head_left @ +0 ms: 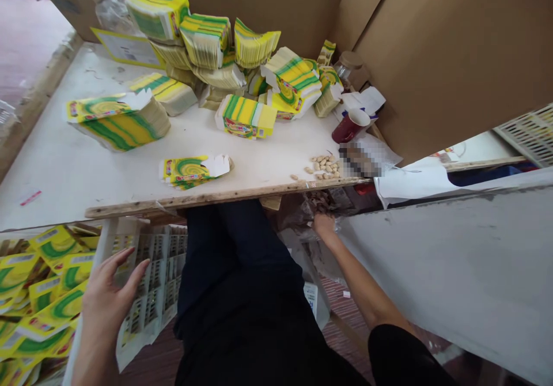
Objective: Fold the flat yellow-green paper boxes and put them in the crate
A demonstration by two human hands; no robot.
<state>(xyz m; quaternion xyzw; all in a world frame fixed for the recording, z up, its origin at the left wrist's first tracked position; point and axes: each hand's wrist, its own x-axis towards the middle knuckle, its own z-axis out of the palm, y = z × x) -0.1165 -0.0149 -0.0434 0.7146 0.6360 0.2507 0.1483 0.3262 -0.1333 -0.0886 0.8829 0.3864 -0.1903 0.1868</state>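
While our right hand (pixel 325 224) reached below the front edge of the table (pixel 142 181), its fingers were at a crumpled clear plastic bag (pixel 307 207) with dark brown pieces in it, and since the fingertips were hidden there, we could not tell whether they were closed on anything. The bag lay just under that edge, straight ahead of the right fingers and touching them, well apart from the left hand (pixel 106 294); it was too rumpled to show a clear long axis. Our left hand hung empty, thumb and fingers spread wide, above the white slatted crate (pixel 158 282), with the yellow-and-green cartons (pixel 52 288) heaped on the left of its rim, just beside the wrist. From the left fingertips, the small carton stack (pixel 192 170) lay forward and to the right, up on the table near its edge, its long axis running roughly left to right along that edge, and the left hand was the nearer of the two to it. Above the right hand, we saw a scatter of pale nuts (pixel 326 167) near the table's edge, with a dark red mug (pixel 351 125) tilted behind them.
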